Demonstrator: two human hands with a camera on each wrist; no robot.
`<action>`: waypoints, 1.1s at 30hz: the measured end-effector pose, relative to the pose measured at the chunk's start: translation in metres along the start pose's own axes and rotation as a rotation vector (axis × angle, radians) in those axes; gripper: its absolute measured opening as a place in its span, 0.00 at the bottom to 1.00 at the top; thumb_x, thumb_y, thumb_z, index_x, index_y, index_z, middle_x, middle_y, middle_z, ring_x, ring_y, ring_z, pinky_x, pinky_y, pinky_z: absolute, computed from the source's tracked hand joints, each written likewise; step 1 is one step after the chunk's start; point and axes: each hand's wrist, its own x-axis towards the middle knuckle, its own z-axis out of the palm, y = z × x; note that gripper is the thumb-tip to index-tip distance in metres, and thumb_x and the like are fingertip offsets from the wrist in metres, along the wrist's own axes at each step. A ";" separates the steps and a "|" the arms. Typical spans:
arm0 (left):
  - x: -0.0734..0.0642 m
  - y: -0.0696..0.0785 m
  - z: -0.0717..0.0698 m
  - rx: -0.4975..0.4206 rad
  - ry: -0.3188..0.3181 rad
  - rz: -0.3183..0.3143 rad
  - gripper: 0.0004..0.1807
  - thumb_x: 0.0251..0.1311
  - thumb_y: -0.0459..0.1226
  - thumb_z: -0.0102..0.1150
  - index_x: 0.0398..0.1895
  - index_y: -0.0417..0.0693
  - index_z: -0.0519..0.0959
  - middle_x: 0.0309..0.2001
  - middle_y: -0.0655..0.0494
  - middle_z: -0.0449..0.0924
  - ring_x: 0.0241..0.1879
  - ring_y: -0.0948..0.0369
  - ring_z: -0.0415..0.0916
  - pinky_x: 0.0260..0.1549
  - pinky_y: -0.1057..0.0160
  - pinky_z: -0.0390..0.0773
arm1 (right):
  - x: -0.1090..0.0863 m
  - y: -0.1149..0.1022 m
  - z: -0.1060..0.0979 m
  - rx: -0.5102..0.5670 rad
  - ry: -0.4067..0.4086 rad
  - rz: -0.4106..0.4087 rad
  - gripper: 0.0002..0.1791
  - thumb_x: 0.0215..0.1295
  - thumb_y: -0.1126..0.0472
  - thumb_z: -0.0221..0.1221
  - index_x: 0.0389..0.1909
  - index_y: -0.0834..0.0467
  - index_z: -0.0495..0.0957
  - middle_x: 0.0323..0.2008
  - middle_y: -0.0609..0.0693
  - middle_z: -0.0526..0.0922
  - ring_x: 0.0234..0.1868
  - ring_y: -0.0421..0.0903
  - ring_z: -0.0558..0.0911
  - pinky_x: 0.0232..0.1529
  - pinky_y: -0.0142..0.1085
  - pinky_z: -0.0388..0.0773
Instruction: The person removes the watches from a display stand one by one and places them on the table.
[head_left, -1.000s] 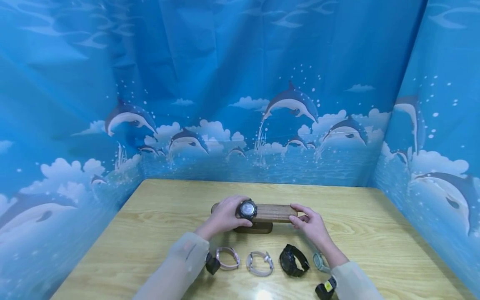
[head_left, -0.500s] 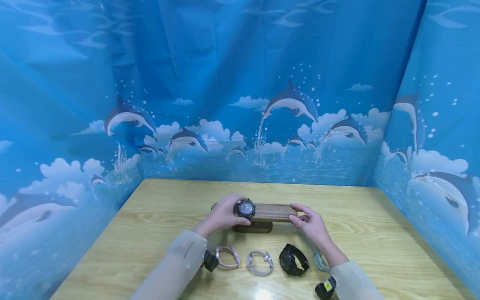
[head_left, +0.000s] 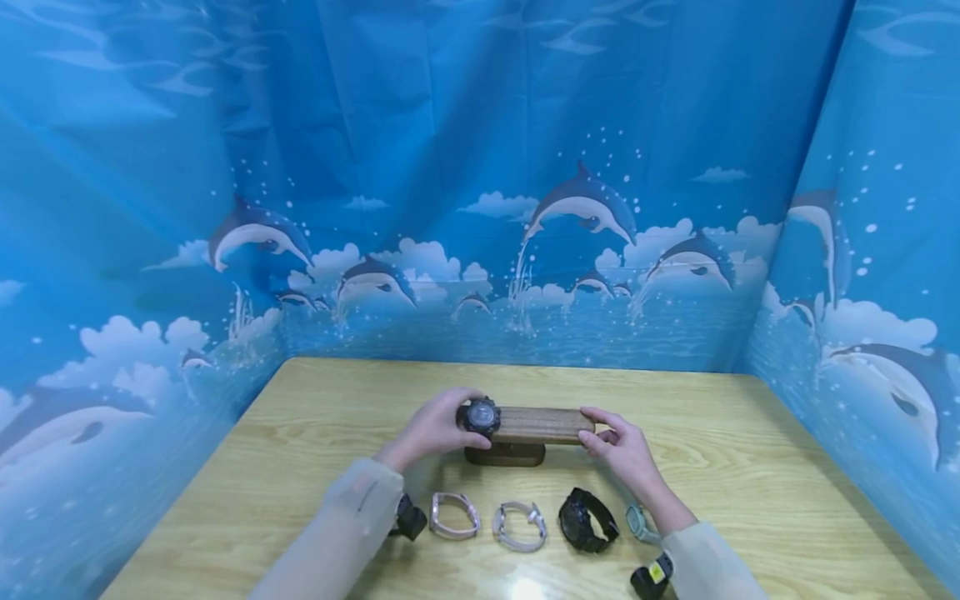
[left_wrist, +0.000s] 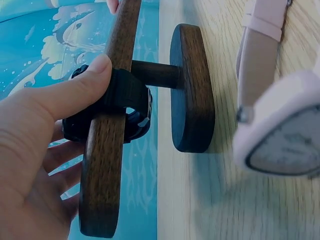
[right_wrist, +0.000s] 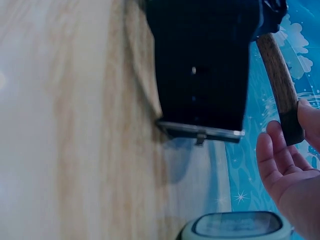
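Note:
A black digital watch (head_left: 482,416) is looped around the crossbar (head_left: 543,425) of a dark wooden watch stand. My left hand (head_left: 431,431) grips the watch near the bar's left end; in the left wrist view the thumb presses its strap (left_wrist: 131,92) and the other fingers are behind the bar. The stand's rounded base (left_wrist: 194,90) is joined to the bar by a short post (left_wrist: 157,73). At the opposite end of the bar, my right hand (head_left: 628,450) pinches the tip between thumb and fingers, as the right wrist view also shows.
In front of the stand on the wooden table (head_left: 337,392) lie a pale pink watch (head_left: 474,510), a whitish watch (head_left: 519,547), a bulky black watch (head_left: 576,525) and a light green watch (head_left: 639,523). A blue dolphin curtain (head_left: 450,333) borders the table.
The left hand has slid the black watch leftward along the bar, toward its left end. The right hand keeps its hold on the right end, and the other watches have stayed put.

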 end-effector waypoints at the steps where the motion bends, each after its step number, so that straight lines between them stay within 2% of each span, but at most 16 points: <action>1: -0.001 -0.001 0.000 0.000 0.001 0.000 0.41 0.36 0.49 0.75 0.57 0.49 0.72 0.54 0.52 0.74 0.52 0.55 0.72 0.53 0.51 0.72 | 0.000 0.000 0.000 0.000 0.000 0.000 0.24 0.61 0.63 0.60 0.59 0.60 0.71 0.53 0.61 0.74 0.35 0.57 0.80 0.36 0.43 0.81; 8: -0.004 -0.007 -0.003 -0.008 0.008 0.005 0.40 0.36 0.48 0.75 0.58 0.49 0.72 0.54 0.52 0.74 0.52 0.54 0.72 0.53 0.50 0.71 | 0.000 0.001 0.000 -0.013 -0.004 0.002 0.24 0.61 0.63 0.60 0.59 0.58 0.71 0.42 0.59 0.80 0.35 0.58 0.80 0.36 0.44 0.81; 14: -0.006 -0.009 -0.007 0.002 0.008 -0.003 0.41 0.37 0.50 0.75 0.58 0.50 0.72 0.55 0.52 0.74 0.53 0.54 0.71 0.53 0.51 0.71 | 0.000 -0.004 -0.001 -0.020 0.001 0.007 0.24 0.61 0.62 0.60 0.59 0.59 0.71 0.38 0.59 0.81 0.35 0.57 0.80 0.37 0.45 0.80; 22: -0.009 -0.010 -0.010 -0.003 0.020 0.015 0.40 0.37 0.48 0.75 0.57 0.48 0.72 0.54 0.51 0.74 0.52 0.53 0.72 0.53 0.50 0.72 | 0.000 -0.004 0.000 -0.011 0.008 0.008 0.24 0.61 0.62 0.61 0.59 0.59 0.72 0.46 0.60 0.78 0.32 0.54 0.80 0.36 0.44 0.80; 28: -0.012 -0.014 -0.010 0.005 0.021 0.016 0.41 0.36 0.49 0.75 0.58 0.49 0.72 0.54 0.51 0.74 0.53 0.53 0.71 0.54 0.50 0.71 | -0.001 -0.001 0.001 -0.016 0.008 0.006 0.24 0.60 0.63 0.61 0.59 0.59 0.72 0.37 0.58 0.81 0.31 0.54 0.79 0.33 0.43 0.79; 33: -0.014 -0.014 -0.010 -0.032 0.021 -0.005 0.41 0.36 0.48 0.75 0.59 0.50 0.71 0.56 0.51 0.73 0.54 0.52 0.70 0.55 0.49 0.69 | -0.001 -0.001 0.000 -0.018 0.006 0.007 0.24 0.61 0.62 0.61 0.59 0.59 0.72 0.30 0.55 0.81 0.31 0.55 0.79 0.33 0.42 0.79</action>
